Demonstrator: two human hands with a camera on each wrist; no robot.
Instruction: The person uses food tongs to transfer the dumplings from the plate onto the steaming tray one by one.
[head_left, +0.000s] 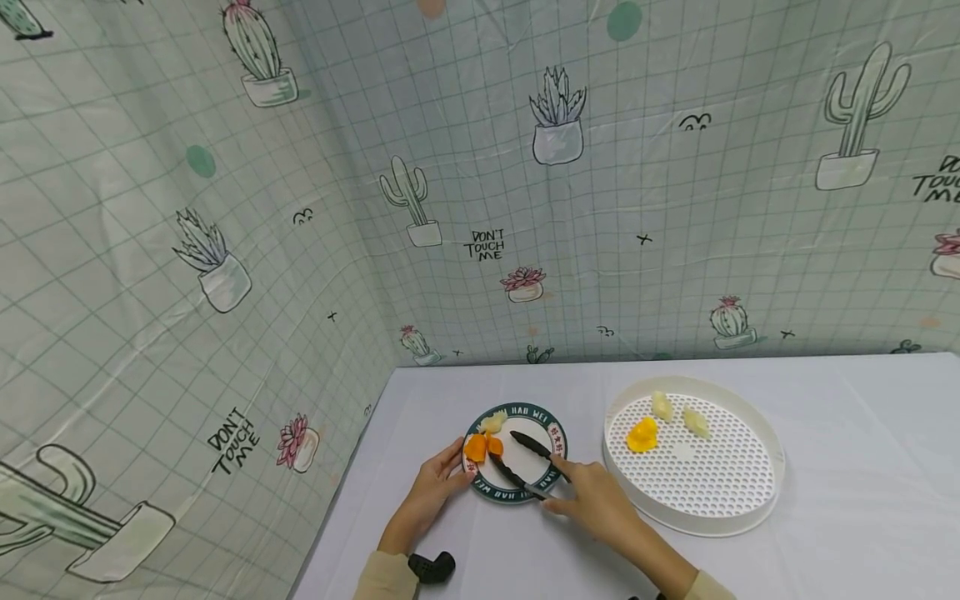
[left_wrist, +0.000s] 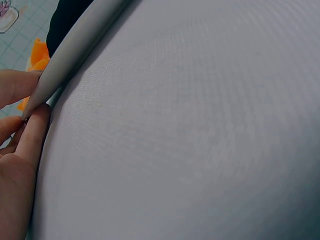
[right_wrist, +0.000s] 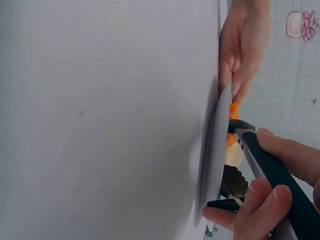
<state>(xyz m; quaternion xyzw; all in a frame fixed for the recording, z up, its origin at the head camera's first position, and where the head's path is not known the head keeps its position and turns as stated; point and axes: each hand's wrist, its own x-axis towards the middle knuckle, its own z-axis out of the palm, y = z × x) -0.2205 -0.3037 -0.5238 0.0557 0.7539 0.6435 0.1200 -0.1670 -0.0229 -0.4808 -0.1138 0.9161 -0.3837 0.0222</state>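
Note:
A small plate (head_left: 555, 436) with a dark green lettered rim sits on the white table. Orange food pieces (head_left: 480, 447) and a pale yellow piece (head_left: 493, 422) lie at its left side. My left hand (head_left: 437, 486) holds the plate's left rim, fingers on its edge (left_wrist: 37, 100). My right hand (head_left: 592, 500) grips black tongs (head_left: 525, 463), their arms spread over the plate, one tip near the orange pieces. In the right wrist view the tongs' handle (right_wrist: 272, 170) lies under my fingers beside the plate edge (right_wrist: 217, 150).
A round white perforated tray (head_left: 768, 492) stands right of the plate, holding an orange piece (head_left: 642, 434) and two pale yellow pieces (head_left: 678, 414). A cactus-print curtain (head_left: 480, 183) walls the table's back and left. A black object (head_left: 431, 567) lies near my left sleeve.

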